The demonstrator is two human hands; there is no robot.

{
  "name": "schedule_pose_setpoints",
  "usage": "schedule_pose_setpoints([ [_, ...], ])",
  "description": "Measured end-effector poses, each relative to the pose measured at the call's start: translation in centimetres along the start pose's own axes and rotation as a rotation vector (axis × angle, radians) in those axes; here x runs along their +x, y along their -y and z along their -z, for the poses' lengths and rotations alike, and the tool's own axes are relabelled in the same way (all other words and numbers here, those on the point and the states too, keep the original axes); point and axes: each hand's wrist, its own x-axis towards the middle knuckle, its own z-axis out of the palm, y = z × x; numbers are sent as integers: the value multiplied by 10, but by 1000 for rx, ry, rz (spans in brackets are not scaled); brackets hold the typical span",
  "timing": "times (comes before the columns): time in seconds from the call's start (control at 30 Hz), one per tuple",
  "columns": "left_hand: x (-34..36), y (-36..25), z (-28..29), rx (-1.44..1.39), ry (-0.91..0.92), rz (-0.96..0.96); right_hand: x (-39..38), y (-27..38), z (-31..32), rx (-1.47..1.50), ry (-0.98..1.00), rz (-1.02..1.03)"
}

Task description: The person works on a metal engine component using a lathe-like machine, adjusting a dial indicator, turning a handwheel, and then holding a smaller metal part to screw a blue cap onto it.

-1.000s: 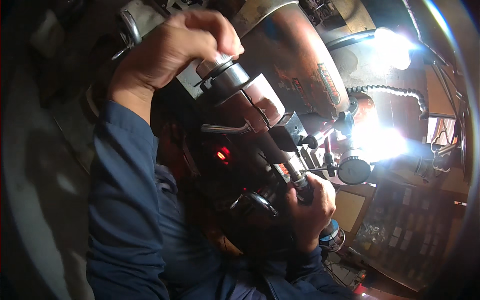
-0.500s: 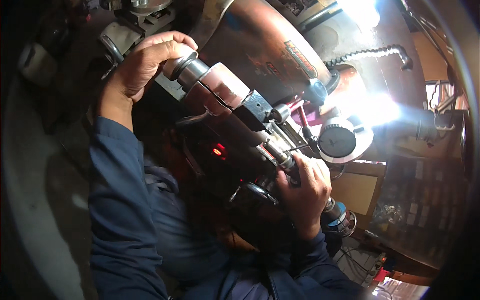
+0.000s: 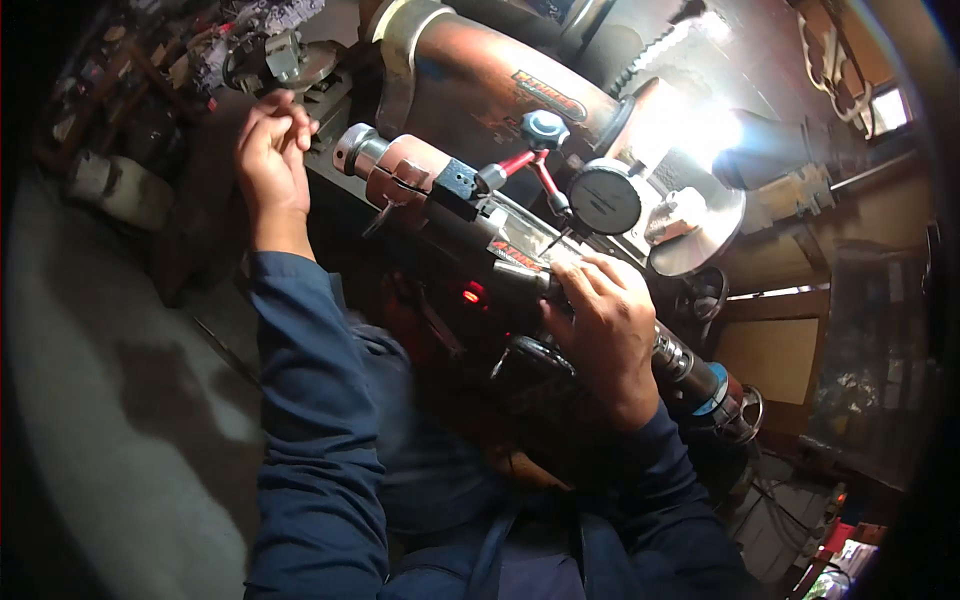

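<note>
Dark shaft crosses ahead of me, running into my right grip: thumb and fingers pinch it, seemingly for steadiness. Round gauge just beyond, on a red jointed arm, apparently set so its probe reaches the shaft. Left grip empty, fingers loosely bent, near the steel collar. Orange-brown housing farthest, behind.

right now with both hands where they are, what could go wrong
The right hand is close below the round black gauge and its red-linked arm; a bump might shift them. The bright light near the gauge could hide detail there. With bare fingers at the metal shaft, a pinch seems possible if it turns.
</note>
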Motion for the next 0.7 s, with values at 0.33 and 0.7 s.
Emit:
schedule_pose_setpoints([
  [0.33, -213, -7, -159, -31, 241, -53, -51, 1, 42, 471, -307, -14],
  [0.7, -306, 19, -162, 225, 805, 504, -194, -11, 22, 1834, 326, -768],
])
